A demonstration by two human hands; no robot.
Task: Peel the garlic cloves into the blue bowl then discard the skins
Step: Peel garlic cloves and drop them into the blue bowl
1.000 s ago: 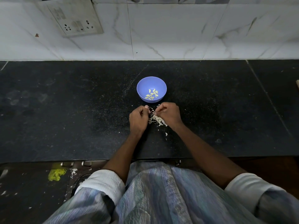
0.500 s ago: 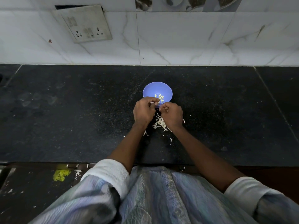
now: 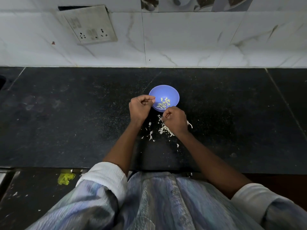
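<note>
Both hands are hovering with fingers curled: the left hand [image 3: 139, 108] at the blue bowl [image 3: 173, 95] rim, the right hand [image 3: 175, 121] hiding part of the skins [image 3: 163, 130]; whether either is pinching anything, I cannot tell.

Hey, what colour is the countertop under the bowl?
Black with fine pale speckles: the countertop, under the blue bowl, head view.

A black speckled stone bench [image 3: 66, 113] runs below a wall of white marbled tiles [image 3: 191, 39]. A grimy switch-and-socket plate [image 3: 88, 24] hangs tilted on the wall above the bench's left half. Below the bench's front edge lies a yellow scrap [image 3: 66, 178]. Light is dim.
</note>
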